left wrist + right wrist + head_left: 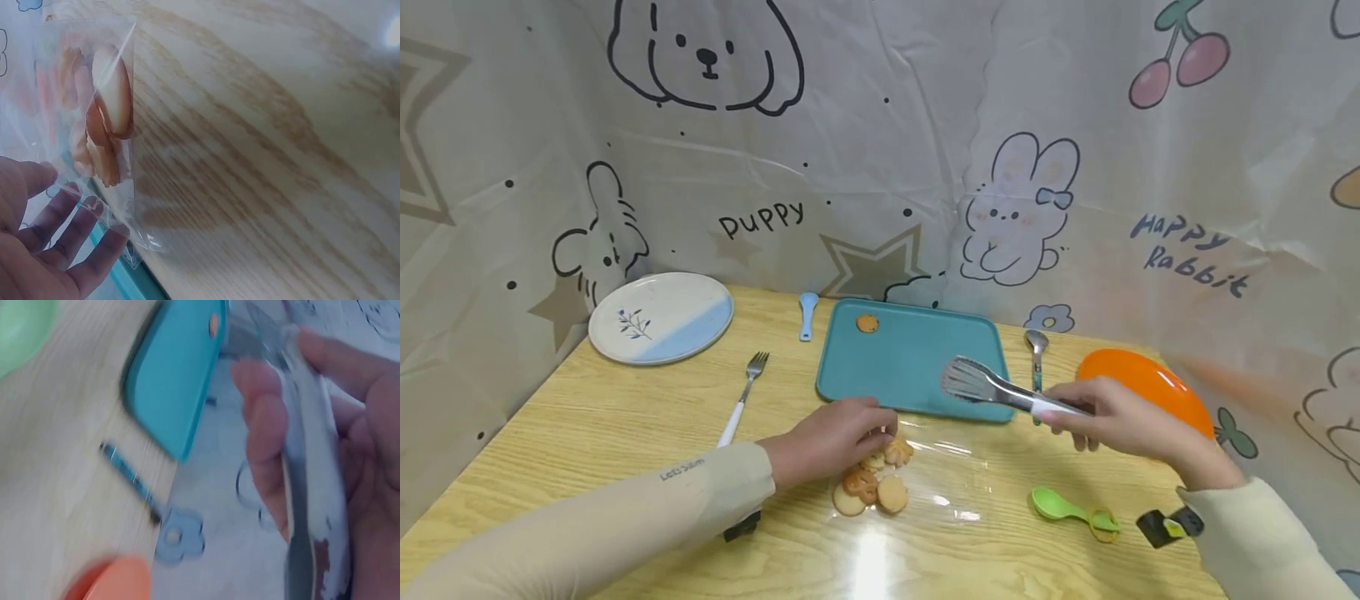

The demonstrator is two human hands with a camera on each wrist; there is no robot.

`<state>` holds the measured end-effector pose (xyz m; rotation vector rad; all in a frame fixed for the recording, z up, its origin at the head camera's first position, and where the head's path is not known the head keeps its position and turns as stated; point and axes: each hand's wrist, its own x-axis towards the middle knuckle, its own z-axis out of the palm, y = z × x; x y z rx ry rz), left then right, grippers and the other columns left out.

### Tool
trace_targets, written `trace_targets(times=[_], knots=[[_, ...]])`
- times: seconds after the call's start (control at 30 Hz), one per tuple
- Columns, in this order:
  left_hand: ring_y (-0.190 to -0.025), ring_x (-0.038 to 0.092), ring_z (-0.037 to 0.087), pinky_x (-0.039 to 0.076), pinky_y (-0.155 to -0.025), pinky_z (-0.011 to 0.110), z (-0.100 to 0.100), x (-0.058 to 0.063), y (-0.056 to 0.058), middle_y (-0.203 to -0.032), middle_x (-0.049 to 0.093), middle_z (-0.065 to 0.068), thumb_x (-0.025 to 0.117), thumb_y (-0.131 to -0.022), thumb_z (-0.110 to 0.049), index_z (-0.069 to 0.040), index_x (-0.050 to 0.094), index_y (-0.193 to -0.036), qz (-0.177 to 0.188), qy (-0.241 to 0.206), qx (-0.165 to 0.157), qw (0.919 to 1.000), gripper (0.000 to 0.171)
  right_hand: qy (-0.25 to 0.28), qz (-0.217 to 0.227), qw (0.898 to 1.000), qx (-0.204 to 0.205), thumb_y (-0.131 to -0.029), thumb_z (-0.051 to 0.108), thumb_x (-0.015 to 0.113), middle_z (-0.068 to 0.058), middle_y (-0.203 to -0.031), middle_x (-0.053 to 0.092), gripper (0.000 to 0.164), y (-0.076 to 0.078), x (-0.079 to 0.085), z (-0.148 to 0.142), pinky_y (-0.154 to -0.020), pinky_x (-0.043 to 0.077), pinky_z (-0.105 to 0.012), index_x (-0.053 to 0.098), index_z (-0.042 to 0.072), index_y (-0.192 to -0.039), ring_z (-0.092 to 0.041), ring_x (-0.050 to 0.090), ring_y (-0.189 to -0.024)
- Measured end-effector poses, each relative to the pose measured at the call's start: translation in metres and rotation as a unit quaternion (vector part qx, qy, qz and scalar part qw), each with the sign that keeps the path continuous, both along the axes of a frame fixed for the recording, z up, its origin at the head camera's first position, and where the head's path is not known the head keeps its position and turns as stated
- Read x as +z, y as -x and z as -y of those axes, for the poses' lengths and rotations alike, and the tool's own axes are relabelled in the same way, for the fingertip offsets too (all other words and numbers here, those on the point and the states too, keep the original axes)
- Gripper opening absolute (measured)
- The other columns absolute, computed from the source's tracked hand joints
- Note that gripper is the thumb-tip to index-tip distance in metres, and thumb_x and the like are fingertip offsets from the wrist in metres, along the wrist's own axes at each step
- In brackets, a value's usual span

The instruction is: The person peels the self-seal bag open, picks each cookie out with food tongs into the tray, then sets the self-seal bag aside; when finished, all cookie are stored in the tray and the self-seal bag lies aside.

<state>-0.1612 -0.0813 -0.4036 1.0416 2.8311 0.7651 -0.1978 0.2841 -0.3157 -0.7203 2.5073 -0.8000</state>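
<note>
My left hand (850, 429) grips the edge of a clear plastic bag (951, 475), with thumb and fingertips at its film in the left wrist view. Several cookies (892, 494) of different shapes lie inside the bag, in front of the tray. My right hand (1112, 417) holds metal tongs (973, 381) by their pale handle, fingers wrapped round it in the right wrist view (312, 487). The tongs' slotted head reaches left over the right part of a teal tray (917, 358). One round cookie (867, 322) lies at the tray's back left.
A white-and-blue plate (658, 321) and a fork (745, 396) are on the left. Behind stands a small blue spoon (807, 317). To the right are a metal spoon (1037, 354), an orange plate (1138, 383) and a green spoon (1063, 505). A printed curtain (880, 150) borders the table.
</note>
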Motion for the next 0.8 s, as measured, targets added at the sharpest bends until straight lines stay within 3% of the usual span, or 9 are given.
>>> trace_targets(times=[0.23,0.33,0.57,0.7,0.8], knots=[[-0.077,0.051,0.004,0.046,-0.068,0.019,0.001,0.001,0.001,-0.087,0.06,-0.011,0.058,-0.098,-0.025,-0.02,0.066,-0.097,0.004,-0.003,0.003,1.0,0.01,0.063,0.067,0.996,0.003,-0.101,0.017,0.051,-0.002,-0.074,0.06,0.016,-0.026,0.0,-0.061,-0.048,0.047,-0.029,0.061,0.006,-0.105,-0.021,0.053,-0.054],[-0.077,0.052,0.004,0.046,-0.068,0.019,0.002,0.001,0.001,-0.086,0.06,-0.011,0.057,-0.098,-0.026,-0.02,0.066,-0.097,0.002,-0.004,0.002,1.0,0.01,0.092,0.115,0.989,0.027,-0.102,0.009,0.047,-0.01,-0.074,0.057,0.016,-0.032,-0.003,-0.075,-0.046,0.047,-0.03,0.061,0.003,-0.107,-0.027,0.048,-0.053],[-0.077,0.052,0.004,0.046,-0.068,0.019,0.003,0.003,0.0,-0.088,0.06,-0.011,0.056,-0.099,-0.026,-0.02,0.066,-0.099,0.009,0.002,0.002,1.0,0.011,0.121,0.227,0.963,0.085,-0.102,0.004,0.042,-0.025,-0.073,0.049,0.022,-0.039,-0.018,-0.074,-0.041,0.044,-0.025,0.063,0.0,-0.109,-0.037,0.038,-0.052],[-0.076,0.05,0.004,0.044,-0.066,0.018,0.002,0.003,0.001,-0.088,0.06,-0.01,0.057,-0.099,-0.025,-0.02,0.066,-0.098,0.011,0.003,-0.003,0.9999,0.011,0.122,0.249,0.955,0.107,-0.102,0.005,0.043,-0.027,-0.07,0.048,0.022,-0.038,-0.027,-0.063,-0.04,0.041,-0.022,0.061,-0.004,-0.11,-0.038,0.038,-0.051],[-0.076,0.05,0.004,0.044,-0.066,0.018,0.003,0.002,0.001,-0.088,0.06,-0.011,0.057,-0.099,-0.025,-0.02,0.066,-0.098,0.011,0.002,-0.004,0.9999,0.011,0.115,0.243,0.957,0.108,-0.102,0.007,0.045,-0.027,-0.068,0.048,0.022,-0.036,-0.033,-0.053,-0.04,0.041,-0.021,0.062,-0.004,-0.11,-0.038,0.038,-0.051]])
